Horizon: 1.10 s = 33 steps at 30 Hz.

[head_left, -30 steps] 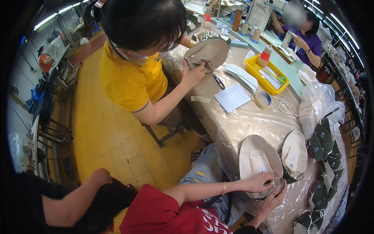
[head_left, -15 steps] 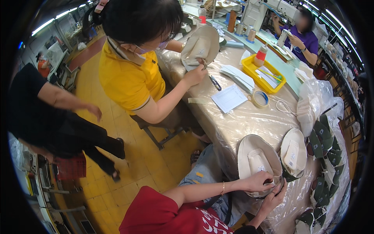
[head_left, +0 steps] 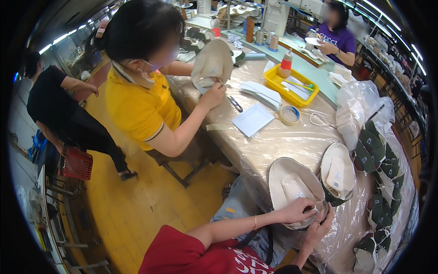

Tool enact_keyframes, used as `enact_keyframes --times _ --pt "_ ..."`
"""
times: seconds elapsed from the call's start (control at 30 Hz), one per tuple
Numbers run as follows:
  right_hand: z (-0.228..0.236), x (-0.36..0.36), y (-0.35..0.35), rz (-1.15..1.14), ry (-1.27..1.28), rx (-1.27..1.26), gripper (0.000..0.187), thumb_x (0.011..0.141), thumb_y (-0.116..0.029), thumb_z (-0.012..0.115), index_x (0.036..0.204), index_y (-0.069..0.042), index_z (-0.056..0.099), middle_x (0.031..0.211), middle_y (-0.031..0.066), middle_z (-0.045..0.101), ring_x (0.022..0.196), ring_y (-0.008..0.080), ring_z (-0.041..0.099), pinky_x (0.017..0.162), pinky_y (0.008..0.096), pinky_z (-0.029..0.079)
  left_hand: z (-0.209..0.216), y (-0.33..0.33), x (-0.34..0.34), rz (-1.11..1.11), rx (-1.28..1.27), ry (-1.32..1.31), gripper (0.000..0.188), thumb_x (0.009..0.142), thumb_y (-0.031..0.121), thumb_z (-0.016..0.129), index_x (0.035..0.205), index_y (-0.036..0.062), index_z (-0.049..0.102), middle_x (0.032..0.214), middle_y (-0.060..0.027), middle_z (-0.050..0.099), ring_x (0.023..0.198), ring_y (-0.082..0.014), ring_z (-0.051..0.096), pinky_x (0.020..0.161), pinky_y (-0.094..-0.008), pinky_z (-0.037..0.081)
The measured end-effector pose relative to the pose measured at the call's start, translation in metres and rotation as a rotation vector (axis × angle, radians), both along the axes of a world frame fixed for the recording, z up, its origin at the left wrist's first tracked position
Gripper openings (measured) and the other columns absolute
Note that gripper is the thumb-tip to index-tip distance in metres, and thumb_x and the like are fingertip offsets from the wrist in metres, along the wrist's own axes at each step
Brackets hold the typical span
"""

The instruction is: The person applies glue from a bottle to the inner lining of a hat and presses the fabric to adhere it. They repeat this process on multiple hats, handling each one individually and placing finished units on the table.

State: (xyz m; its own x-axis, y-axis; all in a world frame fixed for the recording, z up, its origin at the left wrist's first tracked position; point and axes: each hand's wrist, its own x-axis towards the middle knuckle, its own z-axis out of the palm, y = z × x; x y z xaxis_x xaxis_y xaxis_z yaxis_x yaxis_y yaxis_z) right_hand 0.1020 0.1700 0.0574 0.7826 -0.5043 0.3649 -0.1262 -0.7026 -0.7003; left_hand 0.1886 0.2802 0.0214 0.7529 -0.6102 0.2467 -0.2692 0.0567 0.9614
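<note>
Both my hands are at the near edge of a cream-lined shoe upper (head_left: 284,175), which stands with its opening up on the plastic-covered table (head_left: 301,137). Its tongue, bearing a small printed label, lies inside. My left hand (head_left: 294,211), with a thin bracelet at the wrist, has its fingers pinched on the rim from inside. My right hand (head_left: 318,228) grips the same end from the outer side, fingers bent. Whether a small tool is between the fingers cannot be made out. Just right of it stands a second shoe upper (head_left: 337,171) with dark green outside, touched by neither palm.
Dark green uppers (head_left: 378,205) lie in a row along the right. Beyond are a clear plastic bag (head_left: 360,107), tape roll (head_left: 289,115), paper sheet (head_left: 253,119), snips (head_left: 235,104) and yellow tray (head_left: 278,82). A co-worker in yellow (head_left: 137,109) sits at left, handling another upper.
My view has shifted slightly. Both hands stay on the same upper with small finger movements. A person in black has walked farther off at the left, carrying a red basket.
</note>
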Motion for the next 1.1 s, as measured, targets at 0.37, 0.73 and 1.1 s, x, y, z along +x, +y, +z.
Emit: enact_keyframes --times 0.37,0.73,1.1 --pt "-0.017 0.012 0.006 0.004 -0.18 0.352 0.037 0.094 -0.017 0.054 0.126 0.004 0.054 0.118 0.0185 0.06 0.11 0.0299 0.057 0.098 0.0386 0.042 0.0 0.0 0.001 0.001 0.007 -0.069 0.027 0.091 0.021 0.062 0.085 -0.0046 0.056 0.067 -0.0175 0.056 0.056 -0.0253 0.05 0.054 -0.0357 0.04" --pt "-0.036 0.012 -0.009 0.186 -0.415 0.617 0.053 0.083 -0.036 0.063 0.121 0.0 0.058 0.119 0.0141 0.058 0.114 0.0266 0.055 0.1 0.0374 0.041 0.078 0.024 -0.018 0.219 0.109 -0.445 0.02 0.08 0.015 0.077 0.088 0.0003 0.065 0.087 -0.0107 0.068 0.083 -0.0204 0.068 0.07 -0.0298 0.054" --pt "-0.048 0.009 -0.01 0.044 -0.39 0.534 0.049 0.078 -0.04 0.075 0.115 -0.01 0.064 0.11 0.0135 0.062 0.102 0.0318 0.062 0.09 0.0383 0.049 0.27 0.033 -0.068 -0.891 -0.341 0.677 0.019 0.093 0.025 0.065 0.086 0.0092 0.059 0.097 -0.0069 0.063 0.09 -0.0198 0.065 0.076 -0.0356 0.052"
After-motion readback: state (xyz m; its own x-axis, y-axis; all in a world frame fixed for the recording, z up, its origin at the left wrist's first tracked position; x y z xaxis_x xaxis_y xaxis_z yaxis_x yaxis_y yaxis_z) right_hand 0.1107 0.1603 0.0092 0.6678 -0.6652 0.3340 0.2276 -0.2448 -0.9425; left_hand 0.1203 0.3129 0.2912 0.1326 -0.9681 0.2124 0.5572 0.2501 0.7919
